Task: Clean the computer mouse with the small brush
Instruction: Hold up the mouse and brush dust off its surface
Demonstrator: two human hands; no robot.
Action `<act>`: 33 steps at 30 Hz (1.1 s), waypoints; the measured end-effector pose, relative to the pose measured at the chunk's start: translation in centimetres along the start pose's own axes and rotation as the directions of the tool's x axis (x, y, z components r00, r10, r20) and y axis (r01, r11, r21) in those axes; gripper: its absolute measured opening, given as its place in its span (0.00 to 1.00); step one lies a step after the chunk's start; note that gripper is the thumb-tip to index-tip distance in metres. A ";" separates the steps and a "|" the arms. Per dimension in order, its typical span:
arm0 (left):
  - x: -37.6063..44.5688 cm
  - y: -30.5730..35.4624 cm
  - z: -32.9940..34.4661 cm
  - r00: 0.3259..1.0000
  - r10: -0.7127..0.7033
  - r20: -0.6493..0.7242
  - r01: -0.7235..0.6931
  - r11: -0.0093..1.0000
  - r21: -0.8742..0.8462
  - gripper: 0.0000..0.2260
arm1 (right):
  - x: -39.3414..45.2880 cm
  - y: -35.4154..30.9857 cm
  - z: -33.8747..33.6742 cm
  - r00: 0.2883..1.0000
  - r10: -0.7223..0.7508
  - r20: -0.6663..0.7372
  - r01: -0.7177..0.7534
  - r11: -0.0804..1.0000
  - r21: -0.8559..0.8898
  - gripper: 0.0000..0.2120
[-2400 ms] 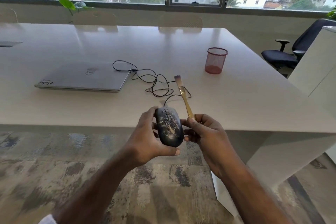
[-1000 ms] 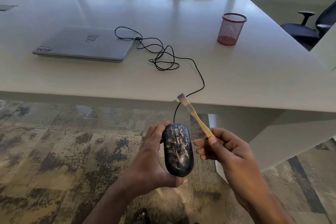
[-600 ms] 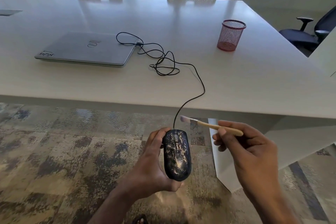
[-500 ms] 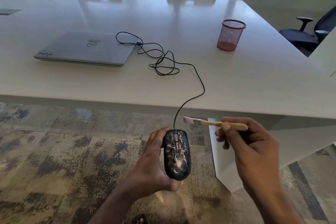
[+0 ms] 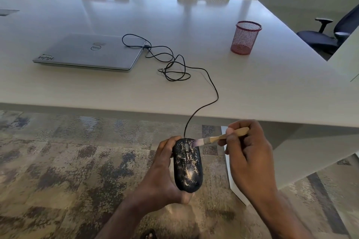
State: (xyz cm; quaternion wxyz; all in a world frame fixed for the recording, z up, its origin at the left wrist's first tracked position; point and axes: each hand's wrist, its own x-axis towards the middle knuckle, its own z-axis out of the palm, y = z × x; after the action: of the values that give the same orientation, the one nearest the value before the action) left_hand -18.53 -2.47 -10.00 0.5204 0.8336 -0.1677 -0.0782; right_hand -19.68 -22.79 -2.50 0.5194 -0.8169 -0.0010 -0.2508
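Observation:
A black computer mouse speckled with pale dust is held below the table edge, over the carpet. My left hand grips it from the left and underneath, thumb at its rear. My right hand pinches the wooden handle of a small brush. The brush lies almost level, its pale bristles touching the mouse's front right, beside the scroll wheel. The mouse's black cable runs up over the table edge to a tangle and on to the laptop.
A closed silver laptop lies on the white table at left. A red mesh pen cup stands at the right rear. A black office chair is at far right. Patterned carpet lies below.
My right hand has swung the brush from pointing upward to nearly level and lowered its bristles onto the front of the mouse. My left hand keeps the mouse in about the same place.

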 end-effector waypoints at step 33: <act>0.0 1.1 -0.1 0.998 0.057 0.022 -0.057 0.998 0.038 0.56 | 0.0 -0.9 -0.2 0.998 -0.017 -0.053 0.020 0.999 0.047 0.03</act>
State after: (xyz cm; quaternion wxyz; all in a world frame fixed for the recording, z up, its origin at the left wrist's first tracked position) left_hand -18.68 -2.80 -8.96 0.5043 0.8376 -0.1983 -0.0686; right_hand -20.02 -22.48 -1.66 0.5361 -0.7975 -0.0009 -0.2767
